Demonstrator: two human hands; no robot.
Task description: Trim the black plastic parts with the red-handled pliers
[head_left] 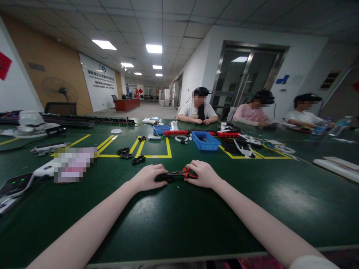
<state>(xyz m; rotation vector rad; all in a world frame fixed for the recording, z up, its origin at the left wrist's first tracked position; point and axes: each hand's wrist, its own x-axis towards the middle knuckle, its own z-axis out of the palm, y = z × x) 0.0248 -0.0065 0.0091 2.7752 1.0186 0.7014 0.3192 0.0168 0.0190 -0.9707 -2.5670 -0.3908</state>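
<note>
My right hand [202, 174] is closed around the red and black handles of a pair of pliers [190, 175]. Their metal jaws point left and meet a small black part [162, 177], which my left hand [148, 177] grips between thumb and fingers. Both hands are just above the green table, close together at its middle. Whether the jaws bite on the part or only touch it, I cannot tell. Below the pliers a tiny white scrap [177, 186] lies on the table. Similar black parts [138, 160] lie a little beyond my left hand.
A blue bin [205, 141] stands beyond my right hand, with a smaller blue bin [162, 129] farther back. Yellow tape [155, 156] marks the green table [174, 224]. A white device [45, 169] lies at left. Several people sit across the table, one in a white shirt [185, 111].
</note>
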